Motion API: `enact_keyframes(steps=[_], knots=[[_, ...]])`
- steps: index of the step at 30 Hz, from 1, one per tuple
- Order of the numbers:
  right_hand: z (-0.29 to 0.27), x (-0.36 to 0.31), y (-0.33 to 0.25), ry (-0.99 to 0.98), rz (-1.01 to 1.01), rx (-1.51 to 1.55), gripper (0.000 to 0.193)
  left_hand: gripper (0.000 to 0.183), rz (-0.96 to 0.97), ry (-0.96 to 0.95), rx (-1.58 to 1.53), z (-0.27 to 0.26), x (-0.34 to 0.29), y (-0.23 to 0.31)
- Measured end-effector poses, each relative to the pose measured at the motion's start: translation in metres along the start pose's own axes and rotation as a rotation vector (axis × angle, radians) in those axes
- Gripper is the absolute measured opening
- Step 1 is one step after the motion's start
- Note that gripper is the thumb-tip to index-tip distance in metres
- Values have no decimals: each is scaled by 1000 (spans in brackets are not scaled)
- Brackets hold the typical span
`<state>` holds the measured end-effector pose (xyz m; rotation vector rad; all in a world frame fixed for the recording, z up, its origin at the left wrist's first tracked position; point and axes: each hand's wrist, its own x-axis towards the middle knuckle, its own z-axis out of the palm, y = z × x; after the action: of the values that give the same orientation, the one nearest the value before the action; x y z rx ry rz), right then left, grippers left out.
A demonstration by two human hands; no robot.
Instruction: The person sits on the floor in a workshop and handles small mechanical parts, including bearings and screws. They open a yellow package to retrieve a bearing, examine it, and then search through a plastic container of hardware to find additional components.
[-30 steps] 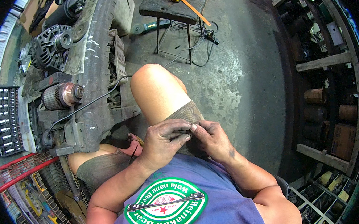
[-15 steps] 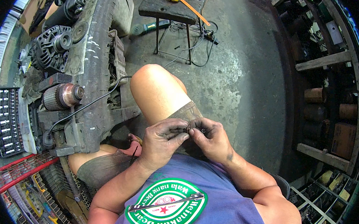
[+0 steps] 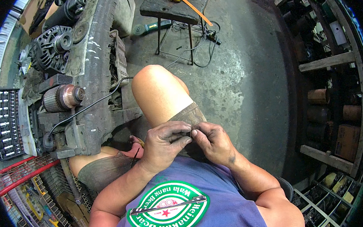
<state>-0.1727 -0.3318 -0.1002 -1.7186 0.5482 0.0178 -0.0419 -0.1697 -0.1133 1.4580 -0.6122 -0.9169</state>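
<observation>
Above my lap, my left hand (image 3: pixel 164 141) and my right hand (image 3: pixel 215 142) meet with their fingertips almost touching. Both are closed in a pinch, thumbs pressed against the fingers, which are smudged dark. Whatever sits between the fingertips is tiny and dark, mostly covered by the fingers, and I cannot make out its kind. My raised bare knee (image 3: pixel 160 90) is just beyond the hands.
To the left, a grimy workbench (image 3: pixel 98 60) carries an alternator (image 3: pixel 52 48), a copper-wound armature (image 3: pixel 63 97) and a socket set (image 3: pixel 8 123). Ahead stands a stool (image 3: pixel 170 11) with an orange strip (image 3: pixel 194 10) on it. An angle grinder (image 3: pixel 154 27) lies beside it. Shelving (image 3: pixel 327 155) lines the right.
The fingers of my right hand have curled in, and a small ring-shaped dark part seen by them before is now hidden. Otherwise my arms have hardly moved.
</observation>
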Motion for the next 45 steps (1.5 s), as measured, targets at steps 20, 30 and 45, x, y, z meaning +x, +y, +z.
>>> enact_keyframes(steps=[20,30,45], knots=[[-14,3,-5,15,-329,-162,14,27,3,30,267,-1,-1,22],[-3,14,-18,-43,-85,-74,33,23,-35,158,7,-7,0,7],[16,19,-48,180,-203,-152,24,22,37,440,123,-27,-5,26]])
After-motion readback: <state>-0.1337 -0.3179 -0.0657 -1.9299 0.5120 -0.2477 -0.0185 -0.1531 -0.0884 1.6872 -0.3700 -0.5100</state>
